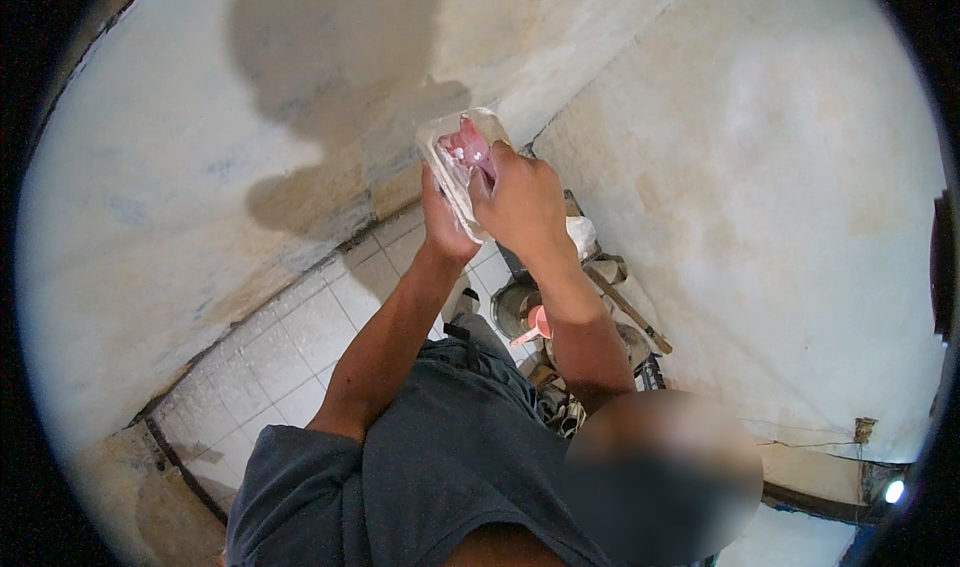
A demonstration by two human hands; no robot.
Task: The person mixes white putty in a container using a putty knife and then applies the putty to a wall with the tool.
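Note:
A shallow, whitish rectangular plastic container (490, 122) is held up in front of me, close to the wall. My left hand (447, 219) is closed round its near left side, supporting it from below. Over the container is my right hand (527, 195), its fingers wrapped round a pink-red object (472, 147) smeared with white. That object reaches into the container; its kind is unclear, and my fingers cover part of it. White paste-like matter shows inside the container.
Pale, stained walls (720, 187) meet in a corner ahead. On the tiled floor (300, 332), a dark bucket (510, 307) stands with a pink dipper (540, 320) at it. A white bag (581, 235) and a wooden stick (630, 310) lie among clutter at the right wall.

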